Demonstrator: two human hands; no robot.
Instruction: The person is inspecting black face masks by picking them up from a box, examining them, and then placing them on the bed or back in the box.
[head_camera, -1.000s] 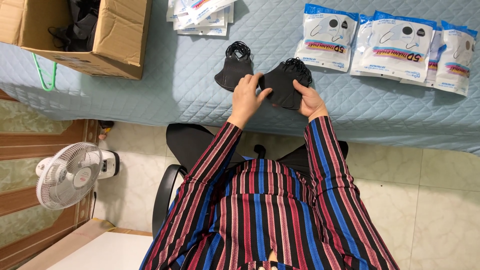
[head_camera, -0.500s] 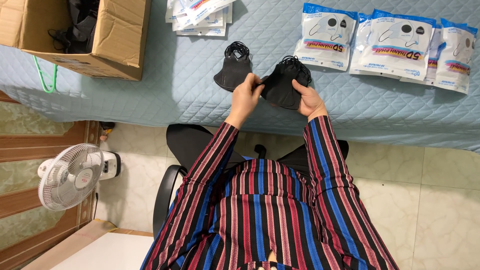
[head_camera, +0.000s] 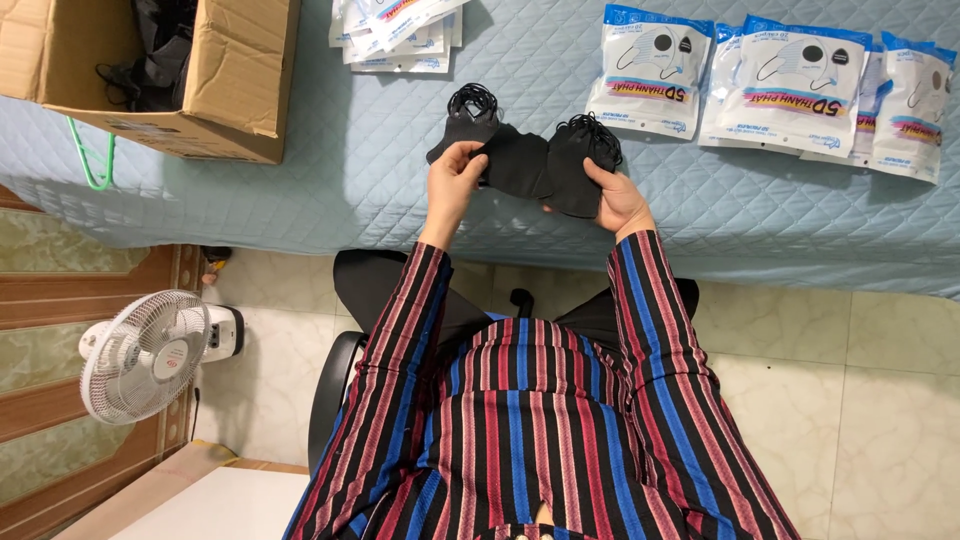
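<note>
The black masks (head_camera: 535, 165) sat right between the two hands, held just above the near edge of the quilted blue table cover (head_camera: 330, 150). How many masks were in the bunch I could not tell; they overlapped, with two clumps of black ear loops showing beyond the fingertips, one on each side. The left hand (head_camera: 455, 175) reached up from a striped sleeve (head_camera: 400, 340), fingers curled and pinched on the left edge of the masks, thumb on the near side. The right hand (head_camera: 615, 195) gripped the right edge, fingers wrapped under the fabric, thumb pressed on top. Both forearms rose side by side, wrists bent inward toward each other.

Beyond the right fingers, farther up the cover, lay sealed mask packets (head_camera: 790, 85) in white and blue: at least four, overlapping. Beyond the left fingertips lay one loose fanned pile of flat packets (head_camera: 395, 30), count unclear. Well left of the left hand stood one open cardboard box (head_camera: 225, 85) with dark items inside. One white fan (head_camera: 140, 355) stood on the floor below the left elbow.
</note>
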